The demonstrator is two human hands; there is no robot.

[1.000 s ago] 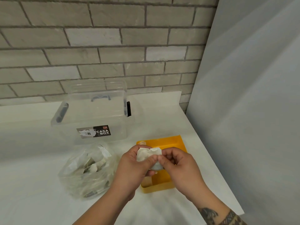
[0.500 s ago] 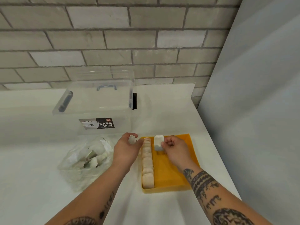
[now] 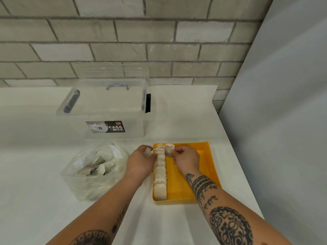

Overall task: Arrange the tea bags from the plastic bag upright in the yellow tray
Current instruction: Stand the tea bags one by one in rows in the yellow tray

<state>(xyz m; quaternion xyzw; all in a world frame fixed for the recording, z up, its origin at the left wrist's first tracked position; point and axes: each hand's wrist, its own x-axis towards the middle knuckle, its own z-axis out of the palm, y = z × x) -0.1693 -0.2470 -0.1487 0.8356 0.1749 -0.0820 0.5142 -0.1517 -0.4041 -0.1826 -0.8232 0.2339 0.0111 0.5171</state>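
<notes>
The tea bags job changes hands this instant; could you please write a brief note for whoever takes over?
Left hand pinches a tea bag just left of the tray.
Right hand holds a second bag upright at the tray's far end, beside the row.
Done: one row of upright bags along the tray's left wall.
Left: seat both held bags, then move the rest from the plastic bag.

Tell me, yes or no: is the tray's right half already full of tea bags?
No: one row stands along the tray's left wall, the right hand pinches a tea bag beside it, and the rest is bare.
</notes>
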